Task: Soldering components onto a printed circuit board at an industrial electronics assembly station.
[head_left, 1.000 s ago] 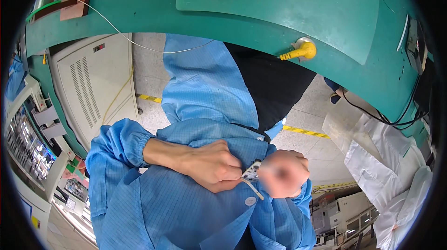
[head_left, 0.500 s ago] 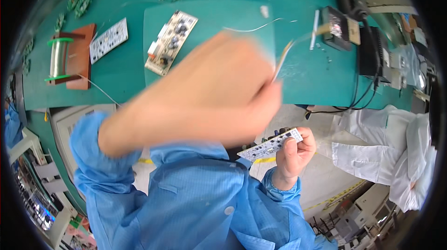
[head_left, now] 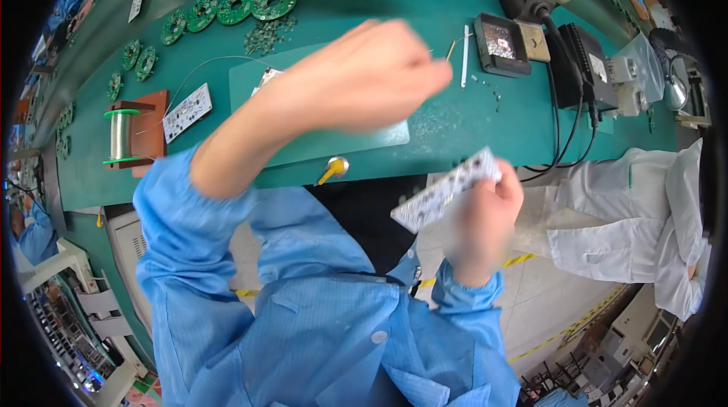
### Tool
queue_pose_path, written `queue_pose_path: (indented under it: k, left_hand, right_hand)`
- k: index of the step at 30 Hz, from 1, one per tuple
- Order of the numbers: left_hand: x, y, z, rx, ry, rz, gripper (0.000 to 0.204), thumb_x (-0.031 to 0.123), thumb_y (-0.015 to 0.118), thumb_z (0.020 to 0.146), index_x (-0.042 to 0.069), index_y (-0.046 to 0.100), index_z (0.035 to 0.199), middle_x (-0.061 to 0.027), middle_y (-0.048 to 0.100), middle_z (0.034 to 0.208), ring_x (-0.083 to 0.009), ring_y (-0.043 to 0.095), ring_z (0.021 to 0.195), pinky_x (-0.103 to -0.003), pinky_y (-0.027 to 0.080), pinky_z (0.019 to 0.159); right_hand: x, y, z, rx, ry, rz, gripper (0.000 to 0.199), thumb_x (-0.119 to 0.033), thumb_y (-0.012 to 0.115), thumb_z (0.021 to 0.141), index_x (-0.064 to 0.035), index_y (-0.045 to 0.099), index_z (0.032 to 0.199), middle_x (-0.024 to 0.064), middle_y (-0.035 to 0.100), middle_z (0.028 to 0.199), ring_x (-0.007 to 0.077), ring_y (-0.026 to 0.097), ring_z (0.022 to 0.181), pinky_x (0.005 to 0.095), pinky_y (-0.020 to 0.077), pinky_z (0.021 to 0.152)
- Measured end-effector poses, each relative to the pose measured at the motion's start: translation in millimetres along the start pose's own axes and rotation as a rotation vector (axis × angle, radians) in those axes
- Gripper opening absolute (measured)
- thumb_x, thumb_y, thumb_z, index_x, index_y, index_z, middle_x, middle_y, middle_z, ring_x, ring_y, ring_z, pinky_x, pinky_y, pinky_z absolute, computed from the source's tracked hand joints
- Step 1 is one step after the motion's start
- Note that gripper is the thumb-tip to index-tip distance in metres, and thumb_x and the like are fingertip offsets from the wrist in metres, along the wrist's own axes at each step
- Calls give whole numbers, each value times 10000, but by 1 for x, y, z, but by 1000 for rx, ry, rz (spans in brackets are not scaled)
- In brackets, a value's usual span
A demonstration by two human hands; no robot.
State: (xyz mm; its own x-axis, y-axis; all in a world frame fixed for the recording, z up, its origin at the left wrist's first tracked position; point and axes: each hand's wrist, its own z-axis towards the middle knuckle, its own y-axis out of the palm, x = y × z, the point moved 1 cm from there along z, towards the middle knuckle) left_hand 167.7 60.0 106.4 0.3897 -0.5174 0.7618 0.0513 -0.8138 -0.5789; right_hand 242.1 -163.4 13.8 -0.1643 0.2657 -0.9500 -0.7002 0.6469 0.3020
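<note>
My left hand (head_left: 360,77) is raised over the green bench, smeared a little by motion. Its fingers are pinched, and a thin brass-coloured stick-like piece (head_left: 450,51) shows at their tips; its kind is unclear. In my right hand (head_left: 485,225), lower and in front of the bench edge, a white circuit board (head_left: 440,198) is gripped by one end, tilted, with dark components along its far side. Behind my left forearm, another circuit board (head_left: 268,75) is mostly hidden on a translucent mat (head_left: 318,147).
A solder wire spool (head_left: 120,134) on a brown stand and a white board (head_left: 186,113) lie left. Round green boards (head_left: 235,6) and small parts (head_left: 267,37) lie farther back. Right are a soldering stand (head_left: 502,44) and cables (head_left: 559,119). A person's white sleeve (head_left: 607,240) is near.
My view has shifted, showing more of the bench's far side. My left hand has moved away from the board in my right hand. The right hand still holds its board, now tilted more steeply.
</note>
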Motion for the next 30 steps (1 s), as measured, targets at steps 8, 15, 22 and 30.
queue_pose_path:
  k: [8,15,22,30]
  left_hand:
    - [-41,23,-118,291,68,-483,269,91,573,820,6,551,1074,-120,618,743,-174,616,642,-291,467,568]
    - [-123,-167,-85,560,-258,-280,284,180,524,895,-60,543,1046,-125,646,810,-162,648,625,-275,528,538]
    - [-284,-272,-35,423,-412,119,348,323,508,880,-16,580,847,-85,616,637,-201,601,529,-444,300,704]
    - [-162,-232,-89,750,-444,575,480,428,520,875,46,551,1164,-53,604,764,-103,541,614,-229,391,475]
  right_hand:
    - [-10,91,57,-305,-201,-243,401,-173,576,888,75,472,1185,84,605,922,126,572,772,244,462,710]
    - [4,87,54,-263,-80,-410,455,-295,396,959,79,466,1210,120,623,772,116,551,640,235,456,598]
    - [20,61,49,-107,-201,-644,187,45,615,775,59,609,962,95,619,712,116,553,613,217,439,571]
    - [-3,15,101,66,-282,-1327,237,-159,717,735,-10,643,904,79,628,767,150,572,594,253,450,556]
